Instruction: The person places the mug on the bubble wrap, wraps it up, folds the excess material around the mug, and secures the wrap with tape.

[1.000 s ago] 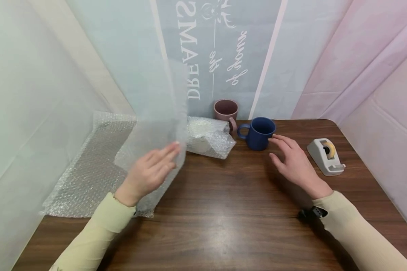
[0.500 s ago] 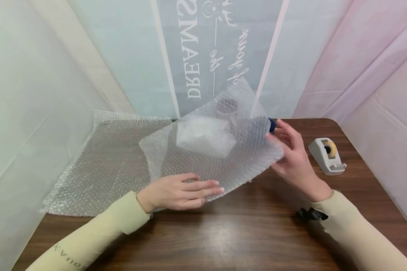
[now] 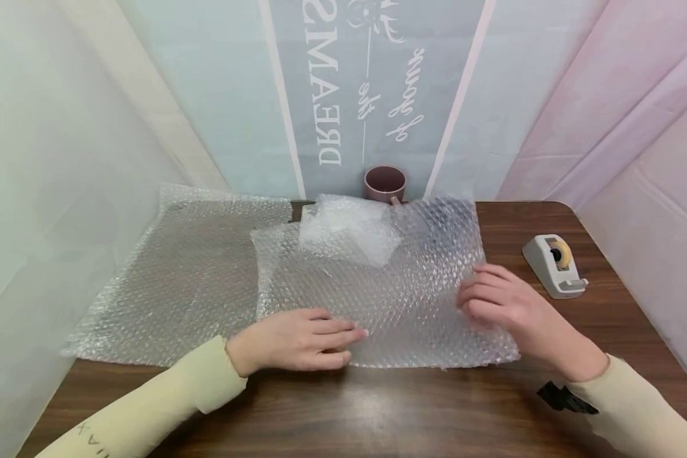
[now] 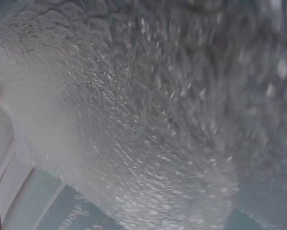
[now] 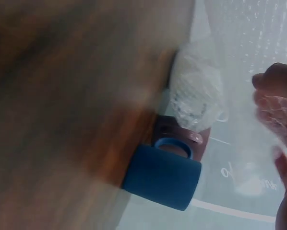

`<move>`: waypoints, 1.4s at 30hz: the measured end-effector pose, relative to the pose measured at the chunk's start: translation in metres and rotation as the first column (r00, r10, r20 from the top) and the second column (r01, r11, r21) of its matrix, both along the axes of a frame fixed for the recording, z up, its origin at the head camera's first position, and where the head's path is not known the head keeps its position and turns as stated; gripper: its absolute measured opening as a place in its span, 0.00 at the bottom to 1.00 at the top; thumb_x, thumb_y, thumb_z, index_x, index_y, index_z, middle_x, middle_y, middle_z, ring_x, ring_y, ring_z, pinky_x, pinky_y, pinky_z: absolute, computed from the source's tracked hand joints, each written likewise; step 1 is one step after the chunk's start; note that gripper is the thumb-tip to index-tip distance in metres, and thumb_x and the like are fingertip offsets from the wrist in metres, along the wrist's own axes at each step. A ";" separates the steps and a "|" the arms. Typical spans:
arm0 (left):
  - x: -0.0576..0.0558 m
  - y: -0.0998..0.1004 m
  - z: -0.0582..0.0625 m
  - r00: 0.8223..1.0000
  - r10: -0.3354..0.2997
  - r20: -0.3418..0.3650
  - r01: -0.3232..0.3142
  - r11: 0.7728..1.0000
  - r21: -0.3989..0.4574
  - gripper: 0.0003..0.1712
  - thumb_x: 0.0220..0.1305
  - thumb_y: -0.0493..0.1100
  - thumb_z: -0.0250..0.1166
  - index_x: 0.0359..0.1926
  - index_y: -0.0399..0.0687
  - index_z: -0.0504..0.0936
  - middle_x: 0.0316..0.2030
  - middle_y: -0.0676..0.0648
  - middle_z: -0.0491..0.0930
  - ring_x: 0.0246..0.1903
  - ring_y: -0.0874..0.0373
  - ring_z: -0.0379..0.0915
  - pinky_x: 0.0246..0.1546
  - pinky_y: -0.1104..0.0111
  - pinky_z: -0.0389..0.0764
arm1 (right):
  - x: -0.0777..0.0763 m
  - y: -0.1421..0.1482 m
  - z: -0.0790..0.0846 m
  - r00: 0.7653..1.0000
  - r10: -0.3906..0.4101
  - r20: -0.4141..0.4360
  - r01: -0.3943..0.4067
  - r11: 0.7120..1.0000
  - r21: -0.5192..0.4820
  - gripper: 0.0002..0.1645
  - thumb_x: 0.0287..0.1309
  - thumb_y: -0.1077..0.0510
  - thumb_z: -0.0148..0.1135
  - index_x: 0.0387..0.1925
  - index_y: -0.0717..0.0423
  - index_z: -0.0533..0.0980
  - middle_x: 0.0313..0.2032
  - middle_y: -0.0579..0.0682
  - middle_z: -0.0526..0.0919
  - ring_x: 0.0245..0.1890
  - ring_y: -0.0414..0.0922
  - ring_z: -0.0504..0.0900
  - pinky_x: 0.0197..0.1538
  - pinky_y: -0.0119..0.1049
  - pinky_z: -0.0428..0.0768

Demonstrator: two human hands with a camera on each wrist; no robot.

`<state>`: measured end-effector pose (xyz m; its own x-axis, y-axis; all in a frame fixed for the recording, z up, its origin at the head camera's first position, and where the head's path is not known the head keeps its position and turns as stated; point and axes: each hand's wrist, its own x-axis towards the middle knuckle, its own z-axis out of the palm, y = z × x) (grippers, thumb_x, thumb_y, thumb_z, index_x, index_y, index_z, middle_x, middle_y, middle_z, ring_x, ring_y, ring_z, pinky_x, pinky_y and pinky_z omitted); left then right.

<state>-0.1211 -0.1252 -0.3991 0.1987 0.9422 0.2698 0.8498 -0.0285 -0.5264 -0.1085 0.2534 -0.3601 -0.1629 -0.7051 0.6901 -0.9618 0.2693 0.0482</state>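
A sheet of bubble wrap (image 3: 372,312) lies across the middle of the table, overlapping another bubble wrap sheet (image 3: 189,280) at the left. My left hand (image 3: 300,340) rests on its near edge, fingers fairly straight. At its right edge my right hand (image 3: 509,308) holds the wrap between curled fingers; in the right wrist view fingers (image 5: 275,79) show around crinkled plastic. Through the sheet a wrapped bundle (image 3: 349,229) shows whitish. A blue mug (image 5: 162,177), blurred behind the sheet in the head view, stands beside a mauve mug (image 3: 385,181).
A white tape dispenser (image 3: 555,267) with a yellow roll stands at the right of the wooden table (image 3: 378,413). Behind the table hangs a printed cloth (image 3: 355,95), with pale cloth on both sides.
The bubble wrap sheet has swung from the left over the bundle and blue mug, then come down flatter. My right hand took its corner and moved nearer; my left hand moved right and lower.
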 end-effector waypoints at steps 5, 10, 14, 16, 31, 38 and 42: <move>-0.003 -0.005 -0.001 0.959 0.083 0.272 -0.086 0.996 -0.001 0.15 0.77 0.47 0.50 0.53 0.49 0.79 0.60 0.47 0.79 0.57 0.55 0.76 0.55 0.63 0.77 | 0.013 0.016 -0.016 0.996 -0.064 0.066 0.055 0.991 0.121 0.22 0.76 0.60 0.43 0.33 0.52 0.83 0.37 0.41 0.81 0.39 0.44 0.79 0.49 0.35 0.73; -0.011 -0.014 0.004 0.789 0.247 0.562 -0.242 0.967 -0.084 0.24 0.75 0.57 0.54 0.57 0.45 0.81 0.57 0.49 0.80 0.57 0.55 0.76 0.60 0.62 0.74 | 0.022 0.030 -0.032 0.977 -0.165 0.133 0.133 0.966 0.221 0.23 0.75 0.54 0.43 0.34 0.46 0.84 0.39 0.37 0.80 0.41 0.38 0.78 0.45 0.29 0.75; -0.017 -0.028 0.007 0.666 0.472 0.577 -0.408 0.879 -0.248 0.35 0.68 0.66 0.58 0.64 0.46 0.76 0.66 0.45 0.71 0.66 0.48 0.65 0.65 0.55 0.67 | 0.027 0.038 -0.043 0.949 -0.213 0.231 0.147 0.950 0.274 0.12 0.68 0.53 0.56 0.34 0.45 0.85 0.40 0.37 0.79 0.41 0.36 0.77 0.44 0.25 0.76; -0.018 -0.035 0.007 0.597 0.562 0.573 -0.458 0.824 -0.333 0.45 0.61 0.71 0.61 0.69 0.47 0.72 0.72 0.43 0.63 0.71 0.43 0.56 0.66 0.49 0.64 | 0.030 0.041 -0.046 0.926 -0.264 0.270 0.172 0.932 0.320 0.07 0.56 0.59 0.69 0.35 0.43 0.85 0.41 0.36 0.79 0.42 0.36 0.77 0.43 0.27 0.78; -0.006 -0.036 -0.002 0.410 0.719 0.561 -0.453 0.694 -0.559 0.79 0.27 0.87 0.63 0.79 0.53 0.53 0.78 0.40 0.32 0.75 0.37 0.27 0.71 0.42 0.43 | 0.029 0.059 -0.008 0.647 -0.519 0.559 0.131 0.798 0.589 0.40 0.47 0.72 0.70 0.65 0.51 0.75 0.62 0.50 0.77 0.60 0.53 0.75 0.52 0.47 0.80; -0.003 -0.033 -0.008 0.385 0.742 0.548 -0.436 0.670 -0.601 0.84 0.21 0.85 0.69 0.80 0.56 0.47 0.78 0.40 0.25 0.75 0.39 0.21 0.71 0.44 0.44 | 0.041 0.031 -0.036 0.567 -0.593 0.571 0.148 0.756 0.638 0.73 0.30 0.31 0.78 0.78 0.46 0.55 0.78 0.57 0.38 0.71 0.65 0.47 0.52 0.52 0.79; -0.001 -0.031 -0.010 0.350 0.763 0.543 -0.433 0.646 -0.628 0.87 0.18 0.82 0.73 0.80 0.58 0.44 0.78 0.41 0.24 0.75 0.40 0.18 0.72 0.44 0.43 | 0.042 0.027 -0.050 0.550 -0.605 0.576 0.148 0.749 0.646 0.80 0.24 0.23 0.73 0.79 0.47 0.51 0.78 0.59 0.33 0.73 0.66 0.41 0.53 0.54 0.78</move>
